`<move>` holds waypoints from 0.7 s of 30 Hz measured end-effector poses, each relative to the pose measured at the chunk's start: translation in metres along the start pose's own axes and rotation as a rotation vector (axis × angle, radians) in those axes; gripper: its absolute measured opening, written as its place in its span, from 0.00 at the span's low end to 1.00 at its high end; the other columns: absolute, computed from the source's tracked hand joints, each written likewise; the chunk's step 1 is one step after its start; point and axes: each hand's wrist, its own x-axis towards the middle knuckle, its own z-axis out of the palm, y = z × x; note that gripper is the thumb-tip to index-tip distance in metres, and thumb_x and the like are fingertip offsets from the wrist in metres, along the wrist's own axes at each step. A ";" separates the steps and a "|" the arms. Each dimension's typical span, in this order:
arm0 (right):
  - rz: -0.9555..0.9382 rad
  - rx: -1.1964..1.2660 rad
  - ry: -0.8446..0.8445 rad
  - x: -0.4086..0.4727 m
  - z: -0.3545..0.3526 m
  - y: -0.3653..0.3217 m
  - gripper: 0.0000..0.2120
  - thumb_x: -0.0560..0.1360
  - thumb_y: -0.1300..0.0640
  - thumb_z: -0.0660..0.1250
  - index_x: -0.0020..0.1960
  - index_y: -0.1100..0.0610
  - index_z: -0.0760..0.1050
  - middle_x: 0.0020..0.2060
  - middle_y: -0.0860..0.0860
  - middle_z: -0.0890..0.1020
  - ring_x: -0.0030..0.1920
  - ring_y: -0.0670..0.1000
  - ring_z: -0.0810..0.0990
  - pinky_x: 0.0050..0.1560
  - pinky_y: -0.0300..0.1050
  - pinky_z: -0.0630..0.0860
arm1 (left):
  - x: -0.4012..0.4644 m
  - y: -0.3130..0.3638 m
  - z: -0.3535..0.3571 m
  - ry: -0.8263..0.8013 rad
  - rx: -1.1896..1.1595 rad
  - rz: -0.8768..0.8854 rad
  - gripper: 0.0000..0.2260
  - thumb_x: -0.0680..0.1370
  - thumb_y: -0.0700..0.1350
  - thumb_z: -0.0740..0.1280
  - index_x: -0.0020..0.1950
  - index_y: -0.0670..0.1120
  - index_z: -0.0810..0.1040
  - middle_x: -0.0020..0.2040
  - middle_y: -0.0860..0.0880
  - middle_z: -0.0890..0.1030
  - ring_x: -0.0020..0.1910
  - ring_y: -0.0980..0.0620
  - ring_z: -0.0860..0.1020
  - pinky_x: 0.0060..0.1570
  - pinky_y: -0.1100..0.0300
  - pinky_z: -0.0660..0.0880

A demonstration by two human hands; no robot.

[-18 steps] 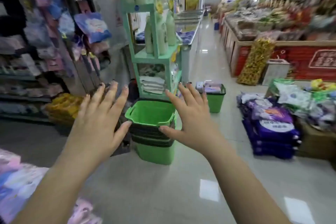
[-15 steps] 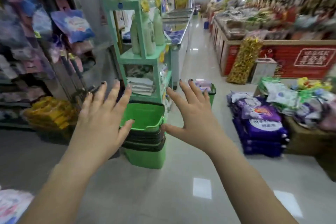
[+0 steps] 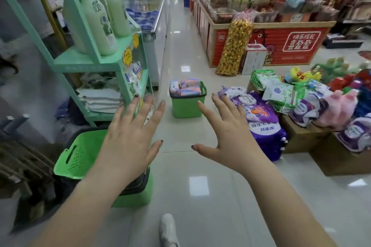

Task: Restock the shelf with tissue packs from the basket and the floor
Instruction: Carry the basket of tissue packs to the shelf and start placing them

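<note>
A green basket (image 3: 186, 106) stands on the tiled floor ahead, filled with orange-and-blue tissue packs (image 3: 185, 87). My left hand (image 3: 130, 140) and my right hand (image 3: 230, 136) are stretched out in front of me with fingers spread, holding nothing. Both hover well short of the basket, one on each side of it in view. A mint-green shelf unit (image 3: 96, 62) rises at the left, with tall bottles on its upper tier and folded white goods below.
A stack of empty green baskets (image 3: 80, 158) sits under my left forearm. Purple bagged packs (image 3: 263, 124) and cardboard boxes (image 3: 331, 158) with mixed packs crowd the right. A red display counter (image 3: 271, 46) and a freezer (image 3: 154, 32) flank the aisle. My shoe (image 3: 167, 228) shows below.
I have moved forward and turned right. The filled basket now lies centred between my hands and closer. The empty basket stack slid to the lower left. Both hands stay spread.
</note>
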 end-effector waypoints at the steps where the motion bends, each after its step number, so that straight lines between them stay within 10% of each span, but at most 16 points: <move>1: 0.010 -0.017 -0.012 0.016 0.007 0.008 0.43 0.64 0.33 0.57 0.75 0.43 0.48 0.76 0.52 0.46 0.76 0.53 0.39 0.73 0.58 0.38 | 0.015 -0.007 0.016 -0.018 -0.015 0.016 0.36 0.69 0.54 0.70 0.73 0.46 0.61 0.70 0.40 0.69 0.68 0.39 0.66 0.66 0.42 0.63; 21: 0.144 -0.017 -0.006 0.405 0.068 0.227 0.45 0.69 0.39 0.68 0.68 0.38 0.35 0.76 0.51 0.46 0.76 0.53 0.41 0.71 0.53 0.36 | 0.415 -0.085 0.295 -0.097 -0.047 0.190 0.42 0.62 0.58 0.74 0.72 0.46 0.65 0.71 0.42 0.67 0.69 0.41 0.60 0.65 0.43 0.54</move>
